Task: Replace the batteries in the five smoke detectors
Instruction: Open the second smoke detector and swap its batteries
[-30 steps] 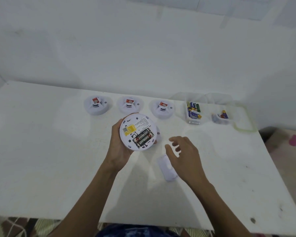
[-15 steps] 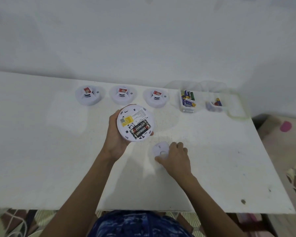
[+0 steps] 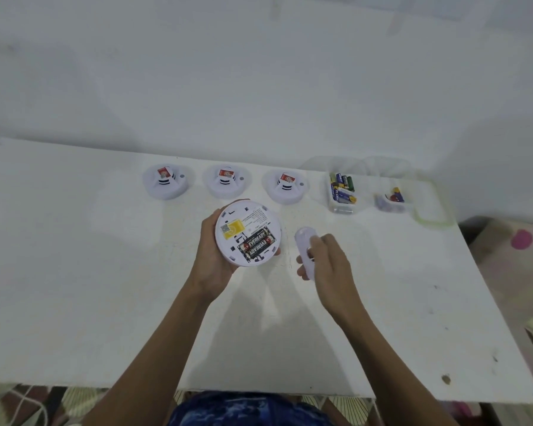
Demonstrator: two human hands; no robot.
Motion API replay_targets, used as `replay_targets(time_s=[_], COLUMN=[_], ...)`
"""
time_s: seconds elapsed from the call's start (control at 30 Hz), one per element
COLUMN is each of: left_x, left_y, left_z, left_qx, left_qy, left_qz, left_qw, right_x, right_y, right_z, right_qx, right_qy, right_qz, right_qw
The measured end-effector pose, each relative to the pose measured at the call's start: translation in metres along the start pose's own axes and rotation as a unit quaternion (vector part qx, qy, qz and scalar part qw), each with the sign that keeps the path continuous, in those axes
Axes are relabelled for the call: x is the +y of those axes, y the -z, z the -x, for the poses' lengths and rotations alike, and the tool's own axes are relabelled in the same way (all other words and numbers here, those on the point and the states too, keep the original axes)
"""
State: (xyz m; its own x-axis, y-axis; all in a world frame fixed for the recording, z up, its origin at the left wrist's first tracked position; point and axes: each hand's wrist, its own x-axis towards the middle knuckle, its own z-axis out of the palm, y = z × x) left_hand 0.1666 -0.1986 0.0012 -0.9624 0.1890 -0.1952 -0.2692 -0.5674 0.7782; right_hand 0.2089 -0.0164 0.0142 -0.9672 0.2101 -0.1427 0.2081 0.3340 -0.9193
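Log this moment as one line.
left hand: holds detector, back side up | batteries: two in bay | right hand: grips cover, apart from detector | back row: three detectors

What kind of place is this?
Probably a room at home, not a workshop: a plain white table against a bare white wall, a patterned rug on the floor, and a clear tub of batteries.
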Motion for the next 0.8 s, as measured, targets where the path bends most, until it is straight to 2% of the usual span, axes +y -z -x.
replay_targets(time_s=[0.1, 0.2, 0.37, 0.5, 0.7, 0.8], left_x=[0.005, 0.005, 0.006, 0.006, 0.003, 0.009], left_y=[-0.007, -0.009, -0.014, -0.013, -0.011, -0.017], left_z=[0.002, 0.004, 0.007, 0.005, 0.008, 0.01], left_qx=[-0.019, -0.042, -0.042, -0.037, -0.017, -0.017], left_qy=[-0.015, -0.05, -0.059, -0.082, -0.117, -0.133], left_qz=[-0.03, -0.041, -0.07, -0.089, -0.137, -0.168], left_qw=[0.999, 0.997, 0.995, 0.992, 0.984, 0.977], right_x=[-0.027, -0.045, -0.056, -0.052, -0.04, -0.035], right_y=[0.002, 0.0, -0.013, -0.024, -0.04, -0.043], right_z=[0.006, 0.014, 0.017, 0.013, 0.001, 0.0], right_qx=[0.037, 0.037, 0.009, 0.032, 0.087, 0.08], right_qy=[0.077, 0.164, 0.206, 0.296, 0.387, 0.383], right_qz=[-0.029, 0.02, 0.118, 0.243, 0.321, 0.332], right_qw=[0.996, 0.986, 0.971, 0.923, 0.86, 0.858])
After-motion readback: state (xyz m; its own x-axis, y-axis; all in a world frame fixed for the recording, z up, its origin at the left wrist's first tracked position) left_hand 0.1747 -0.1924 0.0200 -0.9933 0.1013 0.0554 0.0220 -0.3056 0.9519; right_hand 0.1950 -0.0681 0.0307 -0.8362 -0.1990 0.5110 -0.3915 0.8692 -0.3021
